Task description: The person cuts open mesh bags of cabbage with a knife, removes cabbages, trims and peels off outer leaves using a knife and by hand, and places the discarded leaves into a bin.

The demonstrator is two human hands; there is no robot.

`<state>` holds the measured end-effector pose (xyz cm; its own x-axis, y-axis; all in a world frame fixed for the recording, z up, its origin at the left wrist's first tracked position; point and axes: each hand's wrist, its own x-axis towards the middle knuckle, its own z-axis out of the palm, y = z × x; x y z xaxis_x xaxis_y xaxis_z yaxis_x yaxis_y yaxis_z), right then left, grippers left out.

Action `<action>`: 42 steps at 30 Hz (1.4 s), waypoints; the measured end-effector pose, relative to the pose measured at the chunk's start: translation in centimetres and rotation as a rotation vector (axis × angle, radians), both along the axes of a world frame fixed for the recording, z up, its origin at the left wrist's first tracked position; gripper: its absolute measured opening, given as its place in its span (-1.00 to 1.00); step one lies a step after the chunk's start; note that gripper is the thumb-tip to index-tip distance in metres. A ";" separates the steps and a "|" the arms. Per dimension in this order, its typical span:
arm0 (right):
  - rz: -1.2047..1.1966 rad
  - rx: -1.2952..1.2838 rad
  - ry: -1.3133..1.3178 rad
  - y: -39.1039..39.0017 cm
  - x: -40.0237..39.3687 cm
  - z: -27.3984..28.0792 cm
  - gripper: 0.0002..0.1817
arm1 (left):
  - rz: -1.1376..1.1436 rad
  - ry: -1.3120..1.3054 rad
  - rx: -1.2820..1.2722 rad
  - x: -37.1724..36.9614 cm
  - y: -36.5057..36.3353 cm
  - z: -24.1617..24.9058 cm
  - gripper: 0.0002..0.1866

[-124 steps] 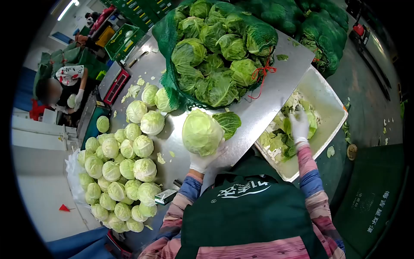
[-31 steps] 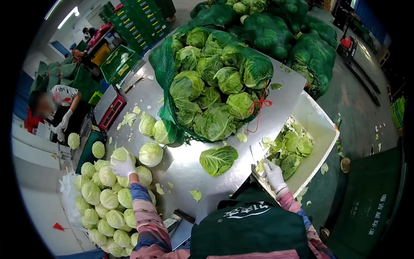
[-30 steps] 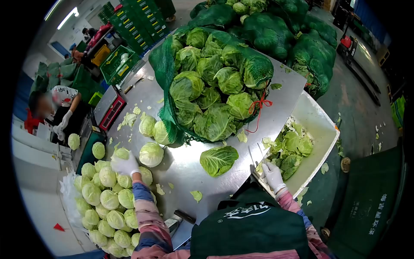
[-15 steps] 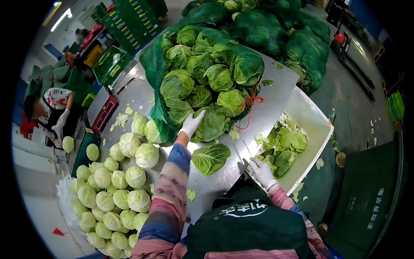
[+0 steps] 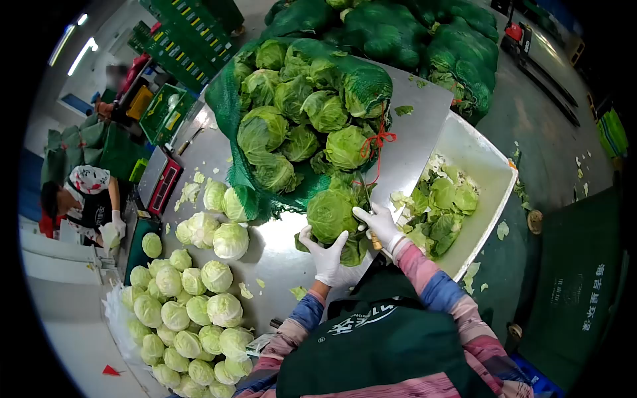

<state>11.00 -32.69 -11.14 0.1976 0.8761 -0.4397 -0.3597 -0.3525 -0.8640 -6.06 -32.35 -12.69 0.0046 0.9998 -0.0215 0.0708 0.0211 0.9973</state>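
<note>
A green cabbage with loose outer leaves sits on the metal table in front of me. My left hand, in a white glove, grips its near side with thumb and fingers spread around it. In my gloved right hand is a knife; its wooden handle shows below the fist, and the thin blade appears to run up along the cabbage's right side. A loose dark leaf lies partly under the cabbage. Just beyond, an opened green net sack holds several untrimmed cabbages.
Pale trimmed cabbages are heaped at the left. A white bin of leaf scraps stands right of the metal table. Full net sacks lie behind. A red scale and another worker are at the far left.
My left hand has drawn a cabbage out of the sack and toward me. My right hand has moved up and left with the knife to the cabbage's side.
</note>
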 end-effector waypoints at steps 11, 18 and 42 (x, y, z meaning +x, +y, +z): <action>-0.154 0.246 -0.779 -3.9 0.2 1.0 -0.53 | -0.173 0.605 0.419 4.6 0.7 4.9 -0.20; -0.001 -0.031 -0.917 1.4 1.1 1.3 -0.50 | -0.304 0.659 0.308 0.4 3.7 2.5 -0.22; 0.187 0.400 -1.152 0.1 -0.9 2.5 -0.65 | -0.448 0.562 0.183 -2.6 3.8 3.5 0.12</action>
